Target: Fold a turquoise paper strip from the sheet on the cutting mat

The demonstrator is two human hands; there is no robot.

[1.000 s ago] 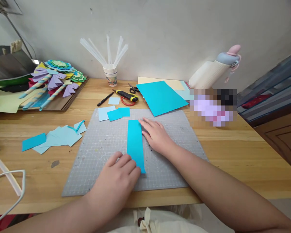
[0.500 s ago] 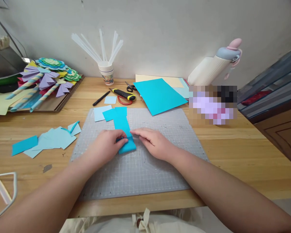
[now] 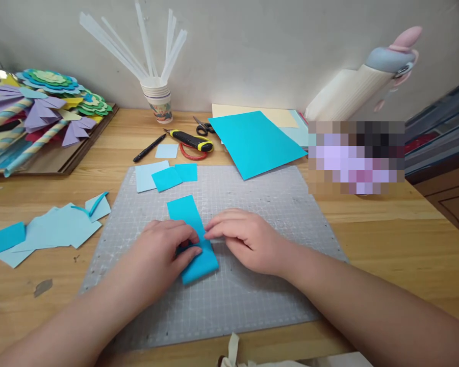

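A bright blue paper strip (image 3: 187,214) lies on the grey cutting mat (image 3: 252,214), its near end folded over. My left hand (image 3: 164,252) pinches the folded near end, thumb under and fingers over the fold. My right hand (image 3: 245,239) rests on the mat at the strip's right edge, fingertips pressed together against the paper at the fold line. Both hands meet at the middle of the strip.
Small blue paper squares (image 3: 168,176) sit at the mat's far left. Behind lie a pen (image 3: 149,148), a utility knife (image 3: 189,140), scissors (image 3: 202,127) and a large blue sheet (image 3: 254,142). A cup of sticks (image 3: 156,102) stands by the wall. Paper scraps (image 3: 57,227) and paper flowers (image 3: 42,109) are left.
The flat long strip has been folded: my left hand brought its near end up and over. Both hands now meet at the fold, and the view has moved closer.
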